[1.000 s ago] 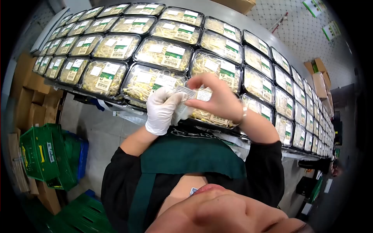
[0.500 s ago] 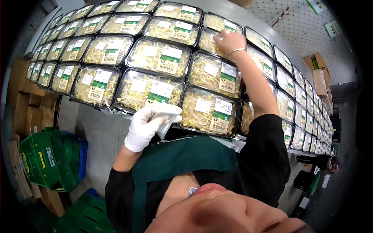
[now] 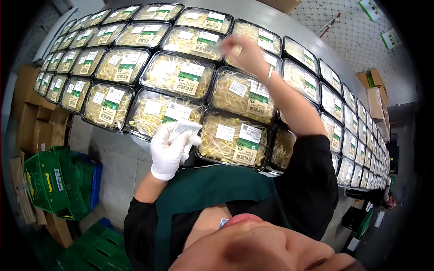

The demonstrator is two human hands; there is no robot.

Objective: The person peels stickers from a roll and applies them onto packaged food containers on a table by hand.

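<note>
My left hand [image 3: 166, 151], in a white glove, is closed around a folded strip of white printed labels [image 3: 186, 128]. It is just in front of a clear-lidded pack of bean sprouts [image 3: 147, 119] in the nearest row. My bare right hand [image 3: 244, 52], with a bracelet at the wrist, hovers over the packs further back. Its fingers are pinched together and blurred, with a pale smear at the tips. Beneath it lies a bean sprout pack [image 3: 192, 43] bearing a green-and-white label and a small white sticker. Another sprout pack [image 3: 233, 140] sits nearest my body.
Rows of similar packs [image 3: 332, 104] cover the metal table [image 3: 266, 13] to both sides. Green crates [image 3: 54, 183] and cardboard boxes [image 3: 43, 131] stand on the floor at left. Another person's arm [image 3: 386, 198] shows at far right.
My right hand has lifted off a pack in the back rows and swung left. My left hand, still gripping the labels, has shifted slightly, and the label strip is now turned more face-up.
</note>
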